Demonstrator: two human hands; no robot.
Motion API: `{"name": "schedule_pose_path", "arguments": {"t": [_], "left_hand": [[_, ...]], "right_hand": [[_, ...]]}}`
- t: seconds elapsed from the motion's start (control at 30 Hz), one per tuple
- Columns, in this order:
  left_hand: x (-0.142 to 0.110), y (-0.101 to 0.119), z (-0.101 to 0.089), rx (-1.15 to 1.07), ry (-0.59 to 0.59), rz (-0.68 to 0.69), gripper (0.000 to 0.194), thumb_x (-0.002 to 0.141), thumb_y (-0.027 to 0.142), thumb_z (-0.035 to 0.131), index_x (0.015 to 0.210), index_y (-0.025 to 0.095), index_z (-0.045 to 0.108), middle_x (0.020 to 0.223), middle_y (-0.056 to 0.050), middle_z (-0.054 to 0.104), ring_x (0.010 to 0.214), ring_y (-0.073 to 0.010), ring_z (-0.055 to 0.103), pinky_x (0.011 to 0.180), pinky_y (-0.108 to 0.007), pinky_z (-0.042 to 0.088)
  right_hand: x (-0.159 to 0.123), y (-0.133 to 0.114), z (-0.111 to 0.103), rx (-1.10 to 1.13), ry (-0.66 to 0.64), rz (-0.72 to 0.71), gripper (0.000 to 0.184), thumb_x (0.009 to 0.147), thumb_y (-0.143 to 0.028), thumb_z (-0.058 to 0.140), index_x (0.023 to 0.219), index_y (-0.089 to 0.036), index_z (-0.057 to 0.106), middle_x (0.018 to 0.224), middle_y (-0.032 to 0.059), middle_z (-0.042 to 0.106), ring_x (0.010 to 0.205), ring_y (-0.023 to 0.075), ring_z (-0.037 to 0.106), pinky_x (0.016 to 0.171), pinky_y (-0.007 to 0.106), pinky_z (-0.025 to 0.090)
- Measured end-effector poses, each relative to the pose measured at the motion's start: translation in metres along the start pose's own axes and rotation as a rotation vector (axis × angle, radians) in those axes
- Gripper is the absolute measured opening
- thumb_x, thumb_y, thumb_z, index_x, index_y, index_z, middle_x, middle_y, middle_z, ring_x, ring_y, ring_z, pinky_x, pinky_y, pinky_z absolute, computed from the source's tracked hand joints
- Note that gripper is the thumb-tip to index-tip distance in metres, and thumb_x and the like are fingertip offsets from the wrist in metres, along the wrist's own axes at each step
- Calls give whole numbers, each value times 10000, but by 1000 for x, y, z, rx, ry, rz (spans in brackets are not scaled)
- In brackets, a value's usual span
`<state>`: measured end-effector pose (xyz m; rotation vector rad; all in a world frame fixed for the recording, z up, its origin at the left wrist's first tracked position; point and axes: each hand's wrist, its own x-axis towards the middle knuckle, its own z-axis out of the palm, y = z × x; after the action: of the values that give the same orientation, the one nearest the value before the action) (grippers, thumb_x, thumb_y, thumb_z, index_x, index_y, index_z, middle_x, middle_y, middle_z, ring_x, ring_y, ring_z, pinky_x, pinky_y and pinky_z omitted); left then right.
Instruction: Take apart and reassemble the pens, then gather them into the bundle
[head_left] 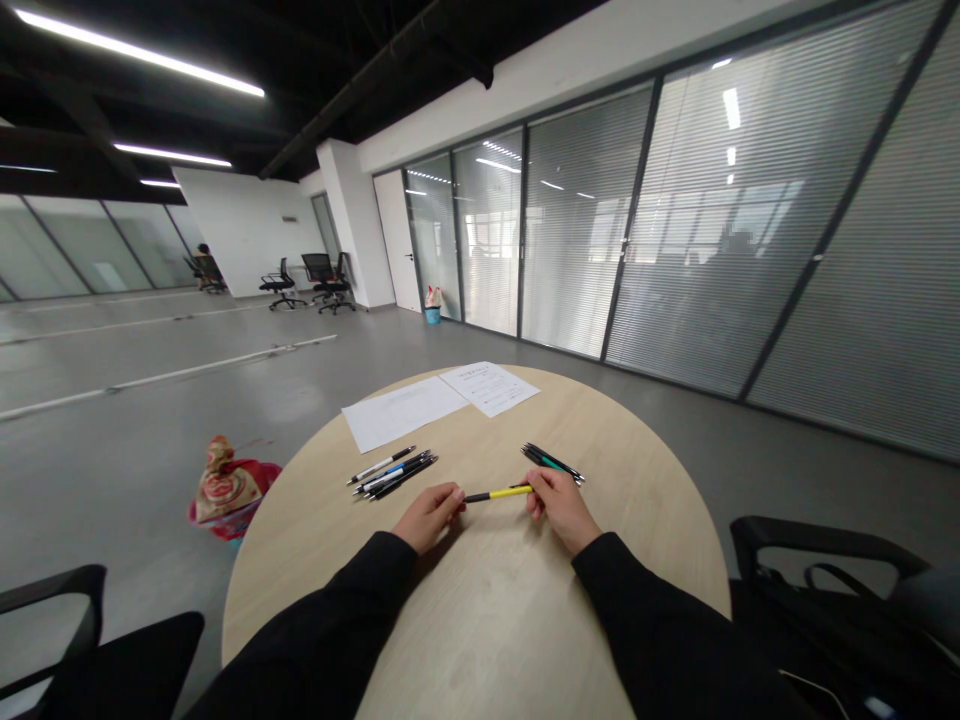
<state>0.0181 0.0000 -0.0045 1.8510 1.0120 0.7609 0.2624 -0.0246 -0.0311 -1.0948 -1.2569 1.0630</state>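
A yellow pen (pixel 501 492) with black ends is held level just above the round wooden table (pixel 645 500). My left hand (pixel 430 514) pinches its left black end. My right hand (pixel 561 506) grips its right end with curled fingers. Several dark and white pens (pixel 393 472) lie in a loose row left of my left hand. A few more pens, black and green (pixel 553 463), lie just beyond my right hand. Both my sleeves are black.
Two white paper sheets (pixel 442 400) lie at the table's far edge. A red and tan bag (pixel 229 487) sits on the floor to the left. Black chairs (pixel 825 590) stand at both near sides. Glass partition walls run along the right.
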Motion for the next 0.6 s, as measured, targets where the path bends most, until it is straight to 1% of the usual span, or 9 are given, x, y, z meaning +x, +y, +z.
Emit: {"name": "schedule_pose_path", "arguments": {"t": [0.1, 0.2, 0.37, 0.5, 0.6], "left_hand": [[-1, 3, 0, 46, -10, -30, 547, 889, 616, 401, 623, 164, 557, 539, 23, 487, 501, -116, 403, 516, -250, 310], [-1, 3, -1, 83, -36, -31, 552, 889, 624, 399, 626, 165, 558, 536, 23, 483, 500, -116, 391, 507, -250, 294], [1, 2, -3, 116, -50, 5, 519, 875, 617, 438, 624, 170, 522, 546, 38, 443, 529, -116, 385, 531, -243, 304], [1, 1, -2, 35, -44, -2, 461, 846, 592, 509, 644, 177, 499, 561, 43, 455, 549, -117, 409, 551, -236, 334], [2, -4, -2, -28, -39, 3, 407, 817, 552, 579, 685, 173, 513, 587, 38, 488, 570, -120, 440, 569, -237, 362]], "right_hand": [[0, 0, 0, -5, 0, -3, 476, 847, -592, 536, 785, -132, 640, 522, -11, 589, 410, 83, 500, 401, 182, 375], [1, 0, 0, -9, -5, -1, 481, 842, -598, 536, 778, -132, 639, 517, -14, 585, 405, 82, 495, 396, 182, 375], [1, 1, 0, -27, 4, -1, 482, 841, -601, 531, 770, -135, 634, 521, -9, 595, 405, 87, 503, 395, 186, 379], [0, 0, -1, -40, 3, 2, 481, 844, -603, 530, 770, -139, 631, 524, -10, 591, 409, 86, 505, 397, 183, 379], [1, 0, -1, -29, 2, 9, 481, 844, -603, 533, 772, -138, 633, 519, -11, 587, 402, 82, 499, 392, 178, 379]]}}
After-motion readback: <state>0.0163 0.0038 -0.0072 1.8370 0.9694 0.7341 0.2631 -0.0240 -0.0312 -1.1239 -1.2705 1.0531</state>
